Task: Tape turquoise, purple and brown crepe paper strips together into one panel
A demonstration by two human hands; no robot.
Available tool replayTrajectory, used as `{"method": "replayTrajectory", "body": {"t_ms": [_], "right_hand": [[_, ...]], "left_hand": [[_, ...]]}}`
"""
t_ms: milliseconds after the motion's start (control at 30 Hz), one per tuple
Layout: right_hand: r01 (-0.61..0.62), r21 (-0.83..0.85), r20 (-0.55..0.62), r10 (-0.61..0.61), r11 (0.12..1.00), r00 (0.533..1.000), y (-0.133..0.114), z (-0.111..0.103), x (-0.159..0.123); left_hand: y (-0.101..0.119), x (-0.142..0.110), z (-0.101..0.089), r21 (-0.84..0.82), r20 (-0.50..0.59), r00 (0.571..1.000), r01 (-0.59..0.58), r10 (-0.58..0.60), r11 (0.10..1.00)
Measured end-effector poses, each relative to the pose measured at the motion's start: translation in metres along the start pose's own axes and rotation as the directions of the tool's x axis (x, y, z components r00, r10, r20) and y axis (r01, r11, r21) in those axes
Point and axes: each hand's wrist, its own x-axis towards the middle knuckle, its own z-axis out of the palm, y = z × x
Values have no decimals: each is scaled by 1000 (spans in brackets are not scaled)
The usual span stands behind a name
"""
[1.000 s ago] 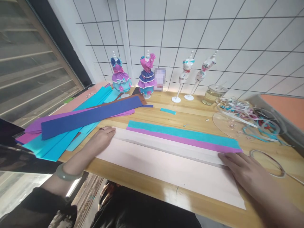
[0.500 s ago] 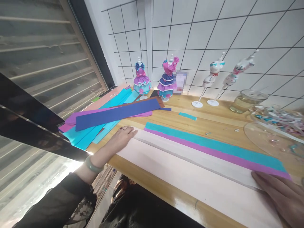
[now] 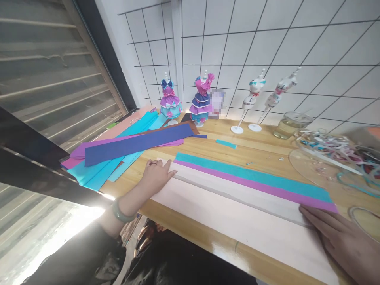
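A long pale pink-white paper sheet [image 3: 231,221] lies along the table, with a whiter strip [image 3: 225,188] along its upper part. Beyond that strip show the edges of a purple paper strip [image 3: 267,191] and a turquoise paper strip [image 3: 255,176]. My left hand [image 3: 158,174] rests on the left end of the white strip, fingers extended and thumb apart. On the right end my right hand [image 3: 335,233] lies flat with its fingers stretched out. Both hands press on the paper; neither is wrapped around anything.
Coloured paper sheets, a navy strip [image 3: 139,144] on top, are piled at left. Two dressed mini mannequins [image 3: 171,99] and two barer ones [image 3: 253,97] stand by the wall. A glass of yellowish liquid [image 3: 289,126] and a tray of scraps [image 3: 314,168] are at right.
The view has shifted a little to the right, so things sit further left. My left thumb now spreads away from the fingers. Both hands stay on the paper.
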Motion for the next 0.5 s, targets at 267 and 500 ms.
{"method": "replayTrajectory", "body": {"t_ms": [267, 500], "right_hand": [[60, -89, 104, -50, 994, 993, -24, -29, 16], [103, -214, 104, -82, 971, 991, -30, -29, 16]], "left_hand": [[30, 11, -9, 62, 13, 984, 175, -176, 983], [47, 16, -15, 95, 66, 963, 254, -260, 963]]}}
